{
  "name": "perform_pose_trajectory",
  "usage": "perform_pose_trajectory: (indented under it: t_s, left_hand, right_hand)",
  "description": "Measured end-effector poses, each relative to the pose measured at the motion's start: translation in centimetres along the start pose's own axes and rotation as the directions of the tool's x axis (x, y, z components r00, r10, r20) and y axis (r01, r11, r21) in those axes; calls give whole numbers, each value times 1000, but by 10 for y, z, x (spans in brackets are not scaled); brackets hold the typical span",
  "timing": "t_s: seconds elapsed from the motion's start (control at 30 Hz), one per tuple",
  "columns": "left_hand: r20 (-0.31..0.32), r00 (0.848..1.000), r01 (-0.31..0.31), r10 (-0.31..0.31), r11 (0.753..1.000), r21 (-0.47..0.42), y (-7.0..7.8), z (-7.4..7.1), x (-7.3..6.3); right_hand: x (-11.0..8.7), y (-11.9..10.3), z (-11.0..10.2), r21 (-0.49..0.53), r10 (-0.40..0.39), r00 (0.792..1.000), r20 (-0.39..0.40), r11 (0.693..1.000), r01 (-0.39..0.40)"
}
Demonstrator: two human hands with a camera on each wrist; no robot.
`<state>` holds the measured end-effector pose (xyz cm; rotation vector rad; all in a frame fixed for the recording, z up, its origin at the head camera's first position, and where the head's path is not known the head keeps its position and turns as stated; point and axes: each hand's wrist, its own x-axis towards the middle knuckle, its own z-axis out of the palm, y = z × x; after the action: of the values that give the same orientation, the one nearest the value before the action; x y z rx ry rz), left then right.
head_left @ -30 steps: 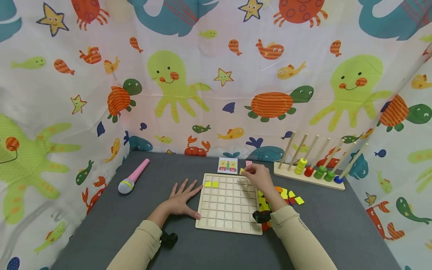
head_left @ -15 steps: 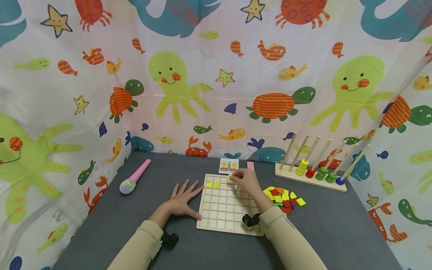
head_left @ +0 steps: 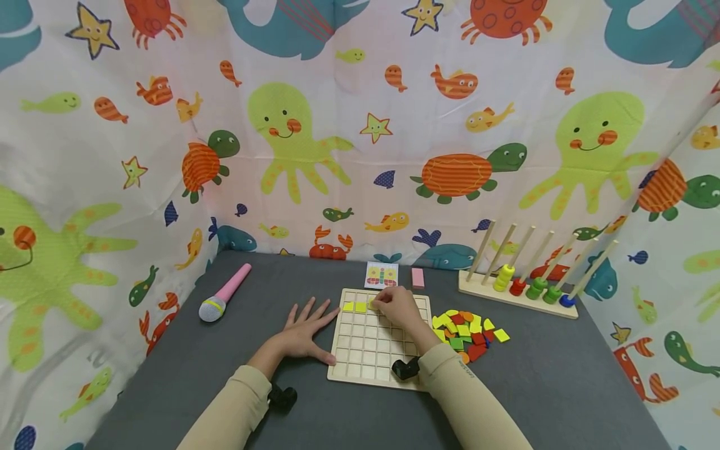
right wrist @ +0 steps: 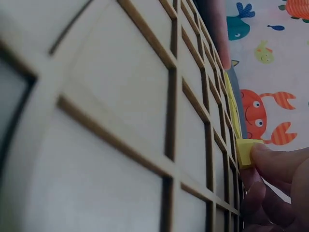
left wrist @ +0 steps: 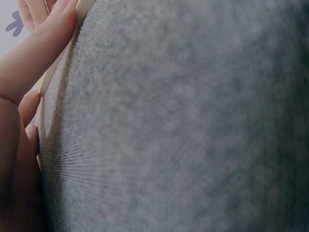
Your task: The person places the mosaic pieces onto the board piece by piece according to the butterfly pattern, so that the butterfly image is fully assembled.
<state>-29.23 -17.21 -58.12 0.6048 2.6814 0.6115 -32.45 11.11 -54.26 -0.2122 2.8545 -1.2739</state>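
Observation:
A wooden grid board (head_left: 368,357) with square cells lies on the grey table. Two yellow tiles (head_left: 360,307) sit side by side in its upper left cells. My right hand (head_left: 398,307) pinches another yellow tile (right wrist: 247,152) between thumb and fingers, just right of those two; in the right wrist view the tile stands tilted at the grid's ridges. My left hand (head_left: 304,337) lies spread on the table at the board's left side, its thumb (left wrist: 48,41) and fingertips against the board's edge.
A picture card (head_left: 381,275) and a pink block (head_left: 417,278) lie behind the board. Loose coloured tiles (head_left: 477,339) are heaped to its right. A wooden bead rack (head_left: 517,295) stands at the back right, a pink toy microphone (head_left: 225,294) at the left.
My right hand has carried the yellow tile leftward from beyond the board's top right to the row holding two tiles. The pink block and tile heap show more fully. The left hand stays put.

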Motion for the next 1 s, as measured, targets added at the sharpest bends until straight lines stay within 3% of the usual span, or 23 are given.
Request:
perform_pose_trajectory:
  t_s: [0.23, 0.43, 0.63, 0.8, 1.0]
  left_hand:
    - [-15, 998, -59, 58, 996, -66, 9, -7, -8]
    - [-1, 999, -33, 33, 998, -51, 15, -12, -12]
    - [5, 1000, -12, 13, 1000, -21, 15, -12, -11]
    - [2, 1000, -6, 6, 1000, -2, 16, -12, -11]
    - [-3, 1000, -25, 25, 999, -32, 15, -12, -12]
  right_hand:
    - [-5, -7, -1, -38, 32, 999, 17, 999, -31]
    - [-4, -8, -3, -79, 35, 997, 67, 996, -29]
    - [0, -5, 1, -118, 63, 997, 55, 991, -56]
    - [0, -4, 2, -80, 64, 997, 42, 995, -61]
    - [-3, -9, -13, 9, 37, 999, 26, 999, -37]
